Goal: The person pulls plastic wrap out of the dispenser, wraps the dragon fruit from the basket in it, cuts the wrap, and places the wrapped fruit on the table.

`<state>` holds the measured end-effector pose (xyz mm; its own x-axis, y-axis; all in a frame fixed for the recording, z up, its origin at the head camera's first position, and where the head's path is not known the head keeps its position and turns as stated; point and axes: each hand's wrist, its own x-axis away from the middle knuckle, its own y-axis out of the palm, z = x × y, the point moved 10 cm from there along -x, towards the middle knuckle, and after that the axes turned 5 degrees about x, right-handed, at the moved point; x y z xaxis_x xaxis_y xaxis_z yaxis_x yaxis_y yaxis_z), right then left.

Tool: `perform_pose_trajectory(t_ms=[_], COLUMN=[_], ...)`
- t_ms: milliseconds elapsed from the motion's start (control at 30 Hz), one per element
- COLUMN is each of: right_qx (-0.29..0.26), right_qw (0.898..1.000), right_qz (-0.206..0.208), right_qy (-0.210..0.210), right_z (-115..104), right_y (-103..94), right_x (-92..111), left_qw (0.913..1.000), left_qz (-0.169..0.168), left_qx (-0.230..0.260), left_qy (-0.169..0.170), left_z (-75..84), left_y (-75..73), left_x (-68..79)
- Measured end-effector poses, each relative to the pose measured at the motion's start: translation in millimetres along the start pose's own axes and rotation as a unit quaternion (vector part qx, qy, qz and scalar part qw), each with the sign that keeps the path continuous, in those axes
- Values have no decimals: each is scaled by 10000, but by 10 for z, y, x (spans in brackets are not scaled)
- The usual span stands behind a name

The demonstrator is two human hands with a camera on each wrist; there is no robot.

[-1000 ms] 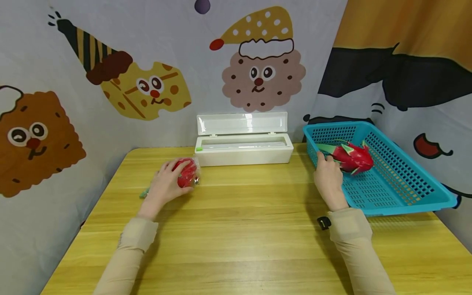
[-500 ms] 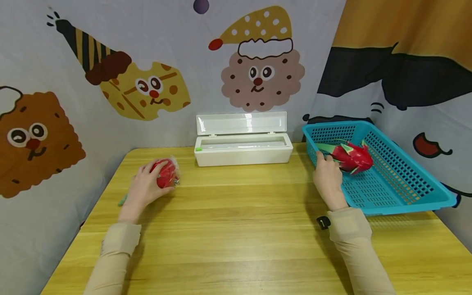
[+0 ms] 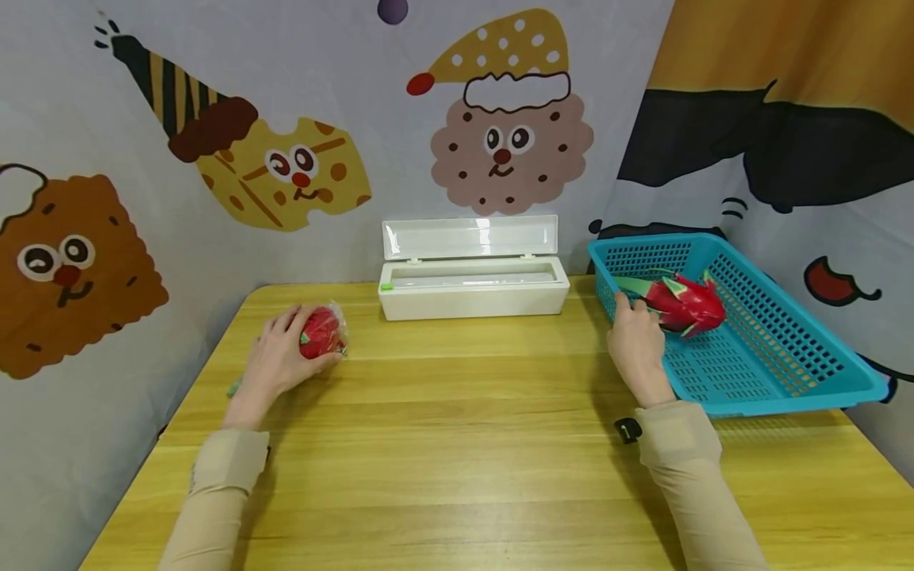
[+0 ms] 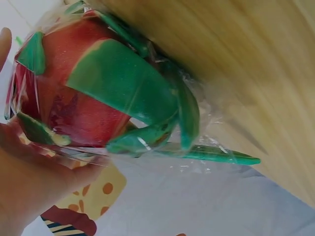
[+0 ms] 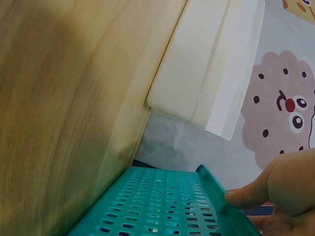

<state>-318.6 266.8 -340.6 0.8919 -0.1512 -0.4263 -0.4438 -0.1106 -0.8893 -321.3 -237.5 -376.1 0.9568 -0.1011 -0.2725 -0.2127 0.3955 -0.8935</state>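
Head view: left hand grips a film-wrapped dragon fruit, right hand holds the rim of a basket

At the left of a yellowish wood-grain surface (image 3: pixel 443 460), the left hand (image 3: pixel 274 349) grasps a rounded red dragon fruit with green scales (image 3: pixel 321 333), thumb and fingers curved round its sides. Clear, wrinkled plastic film (image 4: pixel 209 115) covers the fruit, loose and crinkled about its edges. In the left wrist view a long green tip points away from the palm. Whether the fruit rests on the surface or is held just above it cannot be told.

At the right, the right hand (image 3: pixel 634 341) grips the near-left rim of a turquoise rectangular plastic basket with perforated walls (image 3: pixel 778 408); the right wrist view shows the thumb pressed against the rim, with other fingers partly hidden below it. Inside the basket, close to the gripped side, lies a second red dragon fruit with pale green tips (image 3: pixel 694 308), well apart from the wrapped one.

Between the hands, at the back of the surface, stands a long white box (image 3: pixel 474 303). Its hinged translucent lid (image 3: pixel 468 238) is raised, and a small bright green tab (image 3: pixel 386 286) sits at the left end of its front edge. The box is near the basket, with a narrow gap between them.

Both forearms wear beige sleeves (image 3: pixel 678 436). Behind the surface hangs a pale cloth printed with cartoon figures (image 3: pixel 321 79), among them a yellow cheese wedge (image 3: pixel 286 174) and a pinkish scalloped biscuit (image 3: pixel 510 151).
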Motion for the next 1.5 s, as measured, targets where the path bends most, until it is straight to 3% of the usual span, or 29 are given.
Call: perform_pose_trajectory(t_ms=[467,567,700,833,1033,1200,1333,1500], right_qx=[-18,-26,-35,26,92,-402,-995,-1303], right_qw=[9998,9997,9993,9989,9989,9960,9893,9807], right_qz=[-143,-175,-281,-254,402,706,533,-93], right_qy=[146,169,252,382,221,-367,-919,-1458], right_z=[34,39,45,30,-98,-340,-546,-768], right_y=[36,44,58,64,12,23,114,332], right_x=[-5,-8,-6,-6,-65,-258,-485,-688], left_qw=[9987,9956,9846,9738,9718,9725,9757,9850], left_qz=[432,799,1388,1640,1446,1230,977,364], left_qx=[-240,-203,-107,84,360,726,974,985], left_qy=[142,440,1058,1575,1827,1839,1705,1367], left_z=[114,209,380,563,840,1034,1117,1136], left_y=[-123,-177,-240,-226,-89,50,192,433], left_x=[5,6,4,-19,-156,-409,-667,-935])
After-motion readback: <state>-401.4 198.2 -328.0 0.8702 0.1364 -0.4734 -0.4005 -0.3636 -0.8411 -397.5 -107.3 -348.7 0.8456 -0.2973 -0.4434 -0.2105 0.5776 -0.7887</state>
